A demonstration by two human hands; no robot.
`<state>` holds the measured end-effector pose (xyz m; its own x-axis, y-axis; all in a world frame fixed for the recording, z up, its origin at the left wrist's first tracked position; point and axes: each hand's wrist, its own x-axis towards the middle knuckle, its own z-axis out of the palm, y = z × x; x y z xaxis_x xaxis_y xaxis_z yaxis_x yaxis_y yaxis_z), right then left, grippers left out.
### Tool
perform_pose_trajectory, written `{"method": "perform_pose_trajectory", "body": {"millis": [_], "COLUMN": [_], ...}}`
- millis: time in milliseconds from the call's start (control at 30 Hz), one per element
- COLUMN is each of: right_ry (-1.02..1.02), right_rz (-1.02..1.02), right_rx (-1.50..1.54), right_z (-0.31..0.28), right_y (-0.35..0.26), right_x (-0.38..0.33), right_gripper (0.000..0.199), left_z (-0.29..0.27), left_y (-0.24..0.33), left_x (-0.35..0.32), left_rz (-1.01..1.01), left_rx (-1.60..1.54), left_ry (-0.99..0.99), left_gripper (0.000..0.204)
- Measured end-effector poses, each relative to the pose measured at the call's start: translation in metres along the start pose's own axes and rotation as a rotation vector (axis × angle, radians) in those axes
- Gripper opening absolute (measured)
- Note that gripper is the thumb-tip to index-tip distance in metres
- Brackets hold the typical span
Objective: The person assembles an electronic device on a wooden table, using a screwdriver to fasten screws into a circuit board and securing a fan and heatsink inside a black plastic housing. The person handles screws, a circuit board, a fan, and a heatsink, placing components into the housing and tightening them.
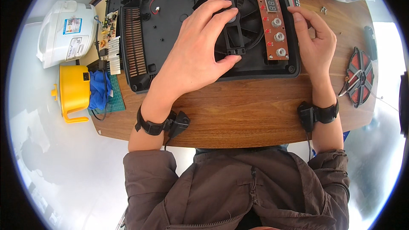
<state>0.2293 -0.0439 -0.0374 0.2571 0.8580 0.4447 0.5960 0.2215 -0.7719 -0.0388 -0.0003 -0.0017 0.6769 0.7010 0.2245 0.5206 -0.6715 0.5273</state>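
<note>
Wood-grain tabletop [238, 110] bears the induction-cooker shell [166, 27], cooling fan [240, 30] already inside under the splayed, touching left hand [194, 53], display board [272, 21] alongside, coil [360, 76] outside, beyond the curled right hand [317, 38], whose grip I cannot tell.

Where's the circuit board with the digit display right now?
In the head view, the reddish-brown display circuit board lies along the right side of the black housing, between the fan and the right hand.
</note>
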Motion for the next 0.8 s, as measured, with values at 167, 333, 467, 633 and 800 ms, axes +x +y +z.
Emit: {"method": "perform_pose_trajectory", "body": {"millis": [167, 333, 467, 633, 800], "right_ry": [-0.002, -0.003, -0.001, 0.004, 0.003], "right_rz": [-0.024, -0.029, -0.030, -0.029, -0.026], "right_rx": [-0.014, -0.001, -0.005, -0.009, 0.002], "right_z": [-0.0002, -0.0004, -0.0005, -0.0009, -0.0003], "right_y": [0.0016, 0.0040, 0.0034, 0.0052, 0.0042], "right_x": [0.0002, 0.0000, -0.0001, -0.0004, 0.0000], "right_gripper": [0.014, 0.014, 0.014, 0.014, 0.014], "left_z": [-0.0026, -0.0036, -0.0047, -0.0055, -0.0047], "left_y": [-0.0008, -0.0007, -0.0018, -0.0015, -0.0024], "left_x": [-0.0004, -0.0005, -0.0006, -0.0013, -0.0016], "left_rz": [0.016, 0.015, 0.032, 0.044, 0.036], "left_rx": [0.028, 0.026, 0.045, 0.027, -0.021], "left_ry": [-0.017, -0.032, -0.041, -0.054, -0.068], "left_gripper": [0.078, 0.079, 0.077, 0.073, 0.072]}}
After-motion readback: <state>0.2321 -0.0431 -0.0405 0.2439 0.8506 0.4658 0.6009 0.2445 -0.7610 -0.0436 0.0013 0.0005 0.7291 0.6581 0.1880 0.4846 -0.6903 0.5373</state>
